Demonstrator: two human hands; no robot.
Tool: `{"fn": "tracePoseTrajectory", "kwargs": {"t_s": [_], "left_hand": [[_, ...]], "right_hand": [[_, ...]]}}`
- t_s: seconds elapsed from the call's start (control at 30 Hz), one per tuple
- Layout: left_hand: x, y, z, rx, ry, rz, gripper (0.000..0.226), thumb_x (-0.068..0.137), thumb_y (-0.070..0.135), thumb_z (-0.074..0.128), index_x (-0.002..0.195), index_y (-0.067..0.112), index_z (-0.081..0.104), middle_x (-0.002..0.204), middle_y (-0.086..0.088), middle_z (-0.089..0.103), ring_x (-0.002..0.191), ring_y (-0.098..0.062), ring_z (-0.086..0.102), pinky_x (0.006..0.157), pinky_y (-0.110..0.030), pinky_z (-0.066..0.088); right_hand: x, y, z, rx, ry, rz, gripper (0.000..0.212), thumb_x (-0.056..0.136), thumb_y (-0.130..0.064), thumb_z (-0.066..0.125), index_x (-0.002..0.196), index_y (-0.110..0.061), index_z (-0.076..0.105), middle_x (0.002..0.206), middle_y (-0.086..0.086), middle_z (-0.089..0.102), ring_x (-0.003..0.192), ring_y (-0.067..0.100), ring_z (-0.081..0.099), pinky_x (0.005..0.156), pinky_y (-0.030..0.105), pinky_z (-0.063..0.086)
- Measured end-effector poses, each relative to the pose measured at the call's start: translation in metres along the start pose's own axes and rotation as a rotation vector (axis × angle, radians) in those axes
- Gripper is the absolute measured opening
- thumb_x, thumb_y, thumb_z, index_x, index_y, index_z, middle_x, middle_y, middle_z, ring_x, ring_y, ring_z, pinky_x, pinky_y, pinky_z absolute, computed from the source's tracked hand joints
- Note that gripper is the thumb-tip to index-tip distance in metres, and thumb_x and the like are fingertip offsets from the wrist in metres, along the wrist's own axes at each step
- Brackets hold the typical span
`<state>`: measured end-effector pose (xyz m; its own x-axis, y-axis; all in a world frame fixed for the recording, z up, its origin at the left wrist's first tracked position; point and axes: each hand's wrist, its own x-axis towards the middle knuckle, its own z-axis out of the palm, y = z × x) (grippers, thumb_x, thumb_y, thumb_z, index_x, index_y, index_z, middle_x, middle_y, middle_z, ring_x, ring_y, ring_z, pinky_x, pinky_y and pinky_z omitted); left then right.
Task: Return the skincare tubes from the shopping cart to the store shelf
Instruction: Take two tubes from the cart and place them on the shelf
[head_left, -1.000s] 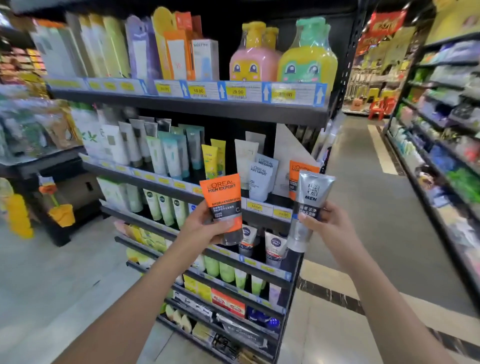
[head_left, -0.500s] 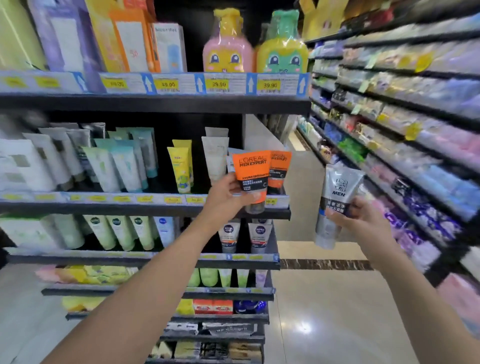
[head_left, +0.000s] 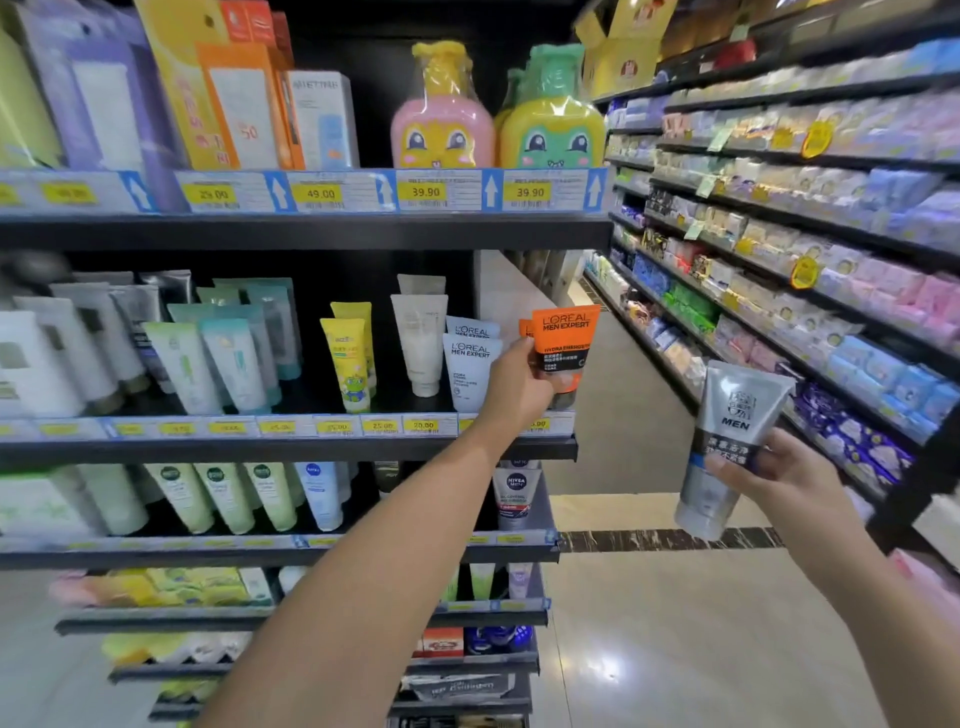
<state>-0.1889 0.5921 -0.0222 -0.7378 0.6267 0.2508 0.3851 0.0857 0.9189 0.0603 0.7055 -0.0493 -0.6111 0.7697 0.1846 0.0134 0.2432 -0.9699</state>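
My left hand (head_left: 514, 387) grips an orange and black L'Oreal Men Expert tube (head_left: 566, 345) at the right end of the second shelf (head_left: 291, 447), its cap down near the shelf lip. Another orange tube edge shows just behind it. Pale blue L'Oreal tubes (head_left: 470, 364) stand directly to its left. My right hand (head_left: 779, 480) holds a silver tube marked MEN (head_left: 727, 441) out in the aisle, to the right of the shelving and lower than the orange tube. No shopping cart is in view.
The shelf unit holds rows of upright tubes, with boxed items and cartoon bottles (head_left: 441, 114) on the top shelf. A second stocked shelving run (head_left: 805, 234) lines the right side of the aisle. Glossy floor (head_left: 649, 649) lies between them.
My left hand has carried the orange tube right and in over the second shelf's right end. The right hand with the silver tube stays out in the aisle, slightly lower.
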Motion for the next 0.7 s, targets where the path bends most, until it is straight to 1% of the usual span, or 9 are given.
{"fn": "tracePoseTrajectory", "kwargs": {"t_s": [0.1,0.23,0.33,0.4,0.43,0.5,0.53,0.63,0.7], "left_hand": [[0.010,-0.008,0.011,0.010,0.021,-0.026,0.037,0.081,0.009,0.077,0.113,0.016,0.060,0.110,0.001,0.069,0.099,-0.013,0.064,0.089,-0.030,0.050],[0.018,-0.020,0.021,0.021,0.004,-0.065,0.038,0.080,0.008,0.076,0.112,0.022,0.060,0.109,0.004,0.071,0.104,-0.014,0.066,0.100,-0.043,0.050],[0.019,-0.029,0.025,0.035,-0.010,-0.083,0.042,0.079,0.008,0.076,0.115,0.023,0.060,0.110,0.007,0.071,0.106,-0.012,0.065,0.100,-0.045,0.049],[0.014,-0.029,0.025,0.047,-0.008,-0.080,0.046,0.079,0.006,0.076,0.117,0.022,0.057,0.111,0.007,0.071,0.107,-0.012,0.065,0.100,-0.042,0.050],[0.012,-0.027,0.024,0.047,0.003,-0.074,0.048,0.079,0.003,0.075,0.118,0.020,0.054,0.113,0.005,0.070,0.107,-0.011,0.064,0.099,-0.037,0.050],[0.008,-0.023,0.020,0.058,0.019,-0.057,0.048,0.080,-0.001,0.075,0.118,0.015,0.052,0.114,0.002,0.069,0.103,-0.010,0.064,0.089,-0.023,0.050],[0.006,-0.021,0.018,0.071,0.019,-0.049,0.047,0.079,0.000,0.075,0.118,0.013,0.052,0.113,0.003,0.069,0.100,-0.008,0.064,0.084,-0.019,0.048],[0.000,-0.019,0.009,0.156,0.040,-0.041,0.048,0.078,0.009,0.079,0.117,0.016,0.053,0.109,0.008,0.068,0.093,-0.002,0.063,0.077,-0.015,0.045],[-0.002,-0.021,0.005,0.193,0.063,-0.056,0.048,0.078,0.012,0.080,0.117,0.017,0.053,0.112,0.007,0.068,0.093,-0.003,0.063,0.082,-0.019,0.047]], "right_hand": [[0.010,0.005,-0.007,0.029,-0.014,0.021,0.033,0.079,-0.007,0.075,0.108,-0.021,0.067,0.098,-0.002,0.076,0.091,0.017,0.072,0.075,0.030,0.052],[0.023,0.014,-0.011,0.044,-0.049,0.038,0.037,0.078,-0.010,0.076,0.113,-0.017,0.065,0.101,0.000,0.076,0.090,0.013,0.072,0.076,0.028,0.051],[0.031,0.020,-0.010,0.048,-0.083,0.050,0.040,0.072,-0.018,0.077,0.110,-0.019,0.065,0.099,-0.002,0.076,0.089,0.012,0.072,0.083,0.035,0.053],[0.037,0.025,-0.008,0.032,-0.101,0.057,0.036,0.075,-0.015,0.078,0.108,-0.020,0.065,0.098,-0.003,0.076,0.089,0.012,0.072,0.086,0.038,0.054],[0.039,0.026,-0.007,0.031,-0.109,0.056,0.034,0.076,-0.013,0.078,0.107,-0.021,0.065,0.098,-0.003,0.076,0.089,0.013,0.073,0.087,0.040,0.054],[0.045,0.028,-0.004,0.039,-0.127,0.054,0.033,0.077,-0.012,0.078,0.107,-0.020,0.066,0.099,-0.002,0.076,0.091,0.016,0.073,0.088,0.044,0.055],[0.047,0.028,-0.002,0.041,-0.134,0.053,0.033,0.077,-0.011,0.077,0.108,-0.019,0.066,0.099,-0.002,0.076,0.091,0.017,0.073,0.088,0.045,0.055],[0.053,0.027,0.007,0.057,-0.156,0.037,0.034,0.079,-0.011,0.077,0.110,-0.017,0.066,0.100,-0.001,0.076,0.094,0.018,0.072,0.090,0.045,0.054],[0.057,0.026,0.015,0.064,-0.183,0.028,0.035,0.078,-0.012,0.078,0.111,-0.016,0.066,0.102,0.000,0.076,0.096,0.020,0.072,0.092,0.046,0.054]]}}
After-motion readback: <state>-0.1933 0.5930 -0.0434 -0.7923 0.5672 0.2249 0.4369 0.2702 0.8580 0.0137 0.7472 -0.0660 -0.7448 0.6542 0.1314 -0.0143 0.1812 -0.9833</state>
